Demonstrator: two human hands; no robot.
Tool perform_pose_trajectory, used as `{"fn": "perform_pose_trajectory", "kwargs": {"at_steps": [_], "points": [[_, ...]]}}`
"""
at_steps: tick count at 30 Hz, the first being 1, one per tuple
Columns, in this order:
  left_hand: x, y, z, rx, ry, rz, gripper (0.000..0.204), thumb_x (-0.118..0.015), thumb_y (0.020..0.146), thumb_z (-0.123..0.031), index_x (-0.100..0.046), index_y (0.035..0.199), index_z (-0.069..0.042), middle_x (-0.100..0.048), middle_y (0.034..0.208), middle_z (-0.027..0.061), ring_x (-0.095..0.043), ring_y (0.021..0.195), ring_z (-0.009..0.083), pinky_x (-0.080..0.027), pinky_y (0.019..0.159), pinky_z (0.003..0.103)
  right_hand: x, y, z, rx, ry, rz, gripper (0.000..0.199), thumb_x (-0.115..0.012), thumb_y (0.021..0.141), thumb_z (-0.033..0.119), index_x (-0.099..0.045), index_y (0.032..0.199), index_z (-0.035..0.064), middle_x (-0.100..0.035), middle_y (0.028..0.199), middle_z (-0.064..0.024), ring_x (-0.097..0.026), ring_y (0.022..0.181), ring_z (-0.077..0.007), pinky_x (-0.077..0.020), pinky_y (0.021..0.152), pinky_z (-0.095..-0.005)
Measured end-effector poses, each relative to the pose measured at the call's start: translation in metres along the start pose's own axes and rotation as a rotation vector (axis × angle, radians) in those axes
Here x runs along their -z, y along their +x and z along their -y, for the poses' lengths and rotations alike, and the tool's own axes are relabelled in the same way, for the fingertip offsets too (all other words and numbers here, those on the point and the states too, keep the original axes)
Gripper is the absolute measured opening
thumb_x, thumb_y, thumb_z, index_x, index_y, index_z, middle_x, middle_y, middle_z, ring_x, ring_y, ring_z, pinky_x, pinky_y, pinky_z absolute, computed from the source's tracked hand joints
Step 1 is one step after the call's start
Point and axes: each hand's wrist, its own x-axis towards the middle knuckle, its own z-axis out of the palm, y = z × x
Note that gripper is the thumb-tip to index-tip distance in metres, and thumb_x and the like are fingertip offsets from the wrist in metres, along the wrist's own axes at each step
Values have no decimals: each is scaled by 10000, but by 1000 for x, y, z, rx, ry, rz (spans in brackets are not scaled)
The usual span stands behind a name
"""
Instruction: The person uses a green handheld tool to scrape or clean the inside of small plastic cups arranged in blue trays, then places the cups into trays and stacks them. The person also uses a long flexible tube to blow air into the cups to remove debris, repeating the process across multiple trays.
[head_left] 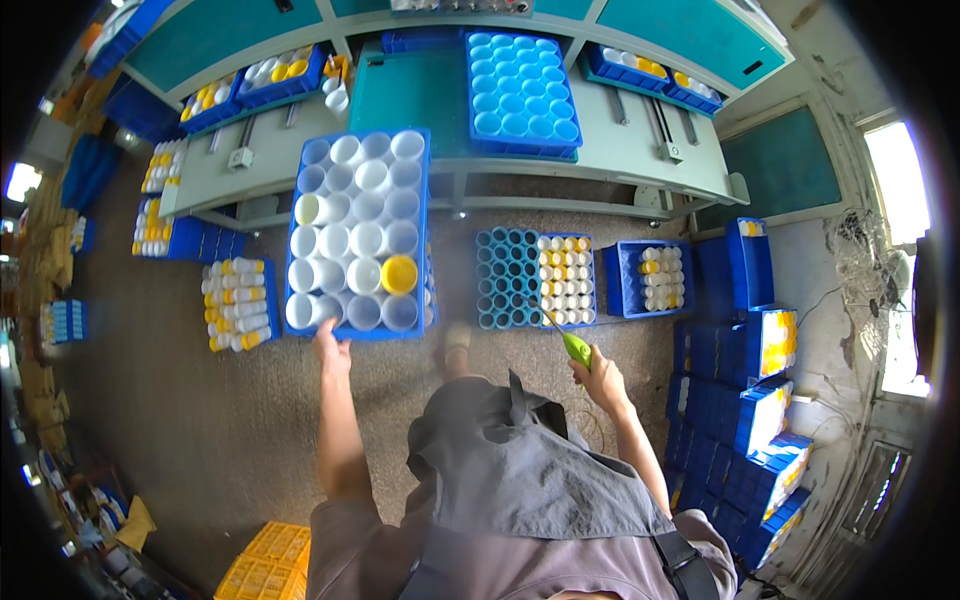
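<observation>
My left hand (pixel 332 345) grips the near edge of a blue crate (pixel 428 240) on my left. White cups (pixel 368 240) fill the crate in rows, some tilted, and one yellow cup (pixel 399 275) sits at its right side. In my right hand (pixel 600 380) is a green-handled tool (pixel 577 348) with a thin shaft; its exact kind is unclear. The shaft reaches toward the near edge of a crate of white and yellow pieces (pixel 566 280), beside a dark teal rack of round holes (pixel 508 278). Whether the tip touches anything I cannot tell.
Ahead stands a long workbench (pixel 560 180) carrying a crate of light-blue cups (pixel 525 90) and a teal panel (pixel 405 100). More filled crates lie on the floor at left (pixel 238 305) and right (pixel 648 278). Blue crates (pixel 735 410) are stacked along the right wall; yellow crates (pixel 265 560) stand behind me.
</observation>
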Motion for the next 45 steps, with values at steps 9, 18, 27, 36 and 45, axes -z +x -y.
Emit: {"fn": "perform_pose_trajectory", "kwargs": {"at_steps": [9,18,27,36,45], "points": [[-255,101,-30,90,-130,404,701,-854,762,-346,-517,1274,-6,-576,1194,117,-603,1034,246,-555,842,342,-2,-5,-17,-228,224,-7,335,-603,940,333,-568,1020,10,-710,754,-142,-714,781,-318,-528,725,-424],[-332,34,38,40,867,912,351,-695,902,-264,-634,1128,-3,-712,937,122,-695,734,187,-549,613,312,-22,30,-71,-287,200,-59,481,-671,882,351,-586,1155,-36,-694,814,-236,-704,826,-379,-531,744,-449],[-578,63,-110,-1163,1296,520,843,-653,874,-285,-158,1557,-285,-685,860,193,-671,835,397,-518,715,491,-49,-17,-75,-566,408,-422,371,-683,882,228,-596,1155,-7,-674,892,-145,-656,791,-184,-527,664,-343],[-693,126,-171,-1177,1298,313,914,-656,832,-220,-113,1558,-340,-688,1085,211,-677,968,382,-525,819,481,-96,-57,-37,-899,873,-505,226,-672,892,209,-587,1053,76,-607,875,-14,-574,698,-109,-505,522,-272],[-645,98,-112,-1206,953,635,658,-645,866,-96,-388,1471,-106,-689,1014,145,-673,891,299,-513,832,405,-112,-51,-14,-862,850,-580,410,-691,904,199,-559,1259,41,-639,1016,-69,-629,827,-165,-567,635,-318]]}}
